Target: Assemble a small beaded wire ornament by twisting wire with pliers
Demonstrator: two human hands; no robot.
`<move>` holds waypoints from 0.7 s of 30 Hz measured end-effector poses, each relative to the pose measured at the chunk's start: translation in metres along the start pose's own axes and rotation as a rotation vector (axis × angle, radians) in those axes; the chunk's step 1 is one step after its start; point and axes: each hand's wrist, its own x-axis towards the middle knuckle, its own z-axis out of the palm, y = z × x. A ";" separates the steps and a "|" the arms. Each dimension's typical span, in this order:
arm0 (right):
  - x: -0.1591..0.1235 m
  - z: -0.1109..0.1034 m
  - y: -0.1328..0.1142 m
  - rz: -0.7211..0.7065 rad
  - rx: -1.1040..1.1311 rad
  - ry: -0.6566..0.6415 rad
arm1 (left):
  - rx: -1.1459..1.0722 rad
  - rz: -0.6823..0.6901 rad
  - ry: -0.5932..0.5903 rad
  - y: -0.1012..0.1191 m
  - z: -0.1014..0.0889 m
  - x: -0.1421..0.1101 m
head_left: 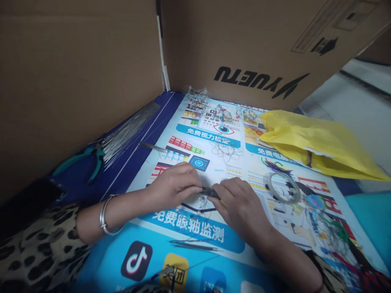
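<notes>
My left hand [181,183] is closed, its thumb and fingertips pinched together on thin wire. Small white beads [198,212] show on and around this fine wire just below my fingers. My right hand [240,203] is wrapped round a pair of pliers [208,192], whose dark jaws point left and touch my left fingertips. A bit of yellow shows under the right fingers; the rest of the handle is hidden. Nearer to me, dark wire pieces [195,245] lie on the printed poster [165,236]. Beyond my hands lies a flower-shaped wire piece [227,151].
Teal-handled pliers [97,160] and a bundle of straight wires [131,130] lie at left. A tape roll [284,188], coloured threads [339,236] and a yellow bag [320,142] are at right. Cardboard walls [195,49] stand behind, with wire shapes [197,94] near them.
</notes>
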 end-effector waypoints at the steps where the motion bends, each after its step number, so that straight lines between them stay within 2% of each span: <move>1: -0.001 -0.002 0.001 0.006 0.001 0.008 | -0.044 -0.037 0.013 0.000 -0.001 0.000; 9: -0.015 -0.005 0.011 0.052 0.001 0.070 | -0.216 -0.225 0.041 -0.002 -0.001 0.000; 14: -0.018 -0.003 0.006 0.031 0.018 0.135 | -0.191 -0.232 0.032 -0.001 -0.001 -0.002; 21: -0.012 -0.002 -0.002 0.045 -0.031 0.081 | -0.164 -0.224 0.045 -0.004 0.001 -0.002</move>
